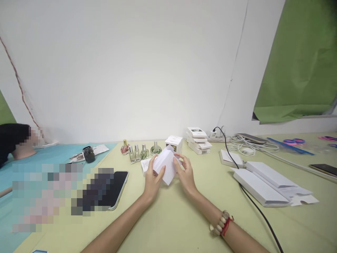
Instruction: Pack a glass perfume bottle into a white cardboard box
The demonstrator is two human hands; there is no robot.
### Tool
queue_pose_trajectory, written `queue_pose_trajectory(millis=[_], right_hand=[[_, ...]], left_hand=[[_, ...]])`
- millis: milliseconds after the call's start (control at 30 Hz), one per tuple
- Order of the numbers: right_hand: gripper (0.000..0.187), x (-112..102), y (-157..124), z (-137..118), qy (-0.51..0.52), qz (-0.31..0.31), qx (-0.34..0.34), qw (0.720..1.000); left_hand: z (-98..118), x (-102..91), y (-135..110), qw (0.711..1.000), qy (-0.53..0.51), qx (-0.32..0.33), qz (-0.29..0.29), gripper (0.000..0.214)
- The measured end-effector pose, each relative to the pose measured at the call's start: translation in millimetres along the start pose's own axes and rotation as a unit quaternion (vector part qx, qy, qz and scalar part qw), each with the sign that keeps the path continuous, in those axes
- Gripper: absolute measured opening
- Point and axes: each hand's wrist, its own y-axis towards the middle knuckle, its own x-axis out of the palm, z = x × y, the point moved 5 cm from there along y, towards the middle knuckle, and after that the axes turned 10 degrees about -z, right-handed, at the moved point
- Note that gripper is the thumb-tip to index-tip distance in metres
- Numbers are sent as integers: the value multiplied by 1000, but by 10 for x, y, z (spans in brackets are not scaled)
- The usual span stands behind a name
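Observation:
A small white paper box (pixel 167 164), its flaps sticking up and its printed side not visible, is held tilted above the table between both hands. My left hand (pixel 153 177) grips its left side, thumb on the near face. On the opposite side, my right hand (pixel 186 173) pinches the right edge and flap. Just behind the box stand small glass perfume bottles (pixel 144 152), several in a loose group. A closed white box (pixel 174 142) with a printed panel stands behind the hands. Partly hidden by my left hand lies another small white carton (pixel 143 166).
Stacked white cartons (pixel 198 140) stand by the wall. At right lie unfolded white boxes (pixel 263 186), a black cable (pixel 252 200), tangled white cords (pixel 244 146) and scissors (pixel 293 141). Leftward are a phone (pixel 117 189), a dark jar (pixel 88 154) and a mannequin head (pixel 23 144) on blue cloth.

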Motion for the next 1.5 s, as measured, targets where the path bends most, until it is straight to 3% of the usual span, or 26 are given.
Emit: queue_pose_trajectory(millis=[133, 367, 667, 1067, 1233, 1300, 1500], right_hand=[[38, -27, 16, 46, 7, 23, 24, 999], [34, -25, 38, 44, 40, 31, -8, 999], [41, -1, 40, 114, 45, 18, 54, 997], [40, 12, 29, 86, 57, 27, 35, 997], [72, -48, 35, 93, 108, 58, 75, 990], [76, -52, 53, 107, 132, 46, 97, 985], [60, 52, 25, 31, 150, -57, 124, 979]], left_hand=[[6, 3, -4, 998, 40, 45, -29, 65], [18, 63, -17, 993, 50, 70, -83, 46], [-38, 48, -4, 990, 83, 63, -95, 45], [-17, 57, -15, 991, 52, 71, -97, 48], [-37, 21, 16, 996, 25, 54, -63, 48], [-45, 3, 33, 998, 12, 46, -48, 48], [-80, -29, 55, 999, -52, 1, -16, 55]])
